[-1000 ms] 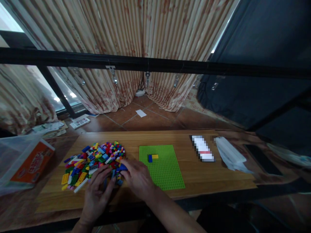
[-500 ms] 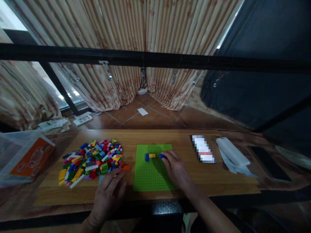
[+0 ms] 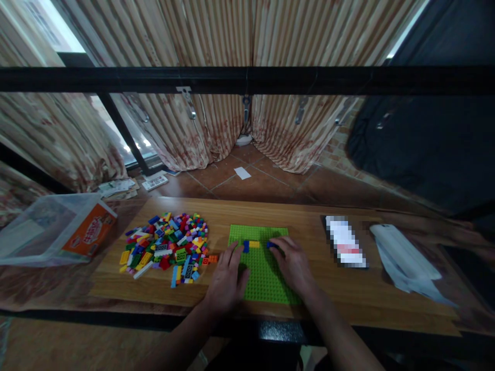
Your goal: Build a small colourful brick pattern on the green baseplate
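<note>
The left hand is over the left side of the green, square-studded plastic baseplate, palm down, fingers apart from the thumb; no brick is visible in its grasp. Its fingertips are just beside the blue plastic brick, a position that would suit bracing the baseplate. The right hand is closed in a pinch on the dark blue plastic brick, over the far right part of the baseplate. The fingertip grip appears to suit a small part. Whether that brick touches the studs cannot be told.

Between the hands' fingertips, the yellow plastic brick adjoins the blue plastic brick. The baseplate lies flat on the brown wooden tabletop, apparently centred for access by both hands.

Left of the left hand, orange plastic bricks lie at the edge of the mixed multicoloured brick pile, which is spread out, probably for easy selection. The clear plastic bin with an orange label is farther left. Right of the right hand, the phone with a lit screen lies apart from the baseplate, likely to keep the work area free.
</note>
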A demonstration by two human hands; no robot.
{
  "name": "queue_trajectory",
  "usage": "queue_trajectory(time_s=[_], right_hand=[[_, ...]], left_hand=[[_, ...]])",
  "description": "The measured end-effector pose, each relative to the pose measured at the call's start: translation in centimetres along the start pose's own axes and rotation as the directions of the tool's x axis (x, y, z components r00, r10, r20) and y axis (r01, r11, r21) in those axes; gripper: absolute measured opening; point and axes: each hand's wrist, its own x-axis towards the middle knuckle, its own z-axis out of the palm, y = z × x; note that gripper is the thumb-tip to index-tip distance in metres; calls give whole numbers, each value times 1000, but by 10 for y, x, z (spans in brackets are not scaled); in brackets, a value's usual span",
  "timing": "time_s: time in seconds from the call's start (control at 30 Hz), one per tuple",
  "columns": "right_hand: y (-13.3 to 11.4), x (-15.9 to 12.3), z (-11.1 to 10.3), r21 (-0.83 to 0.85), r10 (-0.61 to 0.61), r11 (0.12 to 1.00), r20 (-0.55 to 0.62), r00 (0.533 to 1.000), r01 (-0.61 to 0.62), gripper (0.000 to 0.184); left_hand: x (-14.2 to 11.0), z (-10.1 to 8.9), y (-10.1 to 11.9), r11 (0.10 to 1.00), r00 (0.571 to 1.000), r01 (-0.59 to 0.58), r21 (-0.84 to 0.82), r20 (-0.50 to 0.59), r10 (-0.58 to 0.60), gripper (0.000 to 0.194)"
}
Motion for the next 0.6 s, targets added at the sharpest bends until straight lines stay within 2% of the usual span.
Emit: queue_trajectory(time_s=[0.2,0.37,0.6], right_hand=[[-1,5,10,-13,-31,999,10,999,31,18],[0,7,13,-21,-29,999,33,999,30,18],[3,8,15,23,-5,1000,3,1000,5,17]], left_hand=[[4,7,0,998,994,-57,-16,92,58,57],[4,8,1,998,991,-56,33,121,52,56],[4,10,3,996,990,-47,74,137,37,55]])
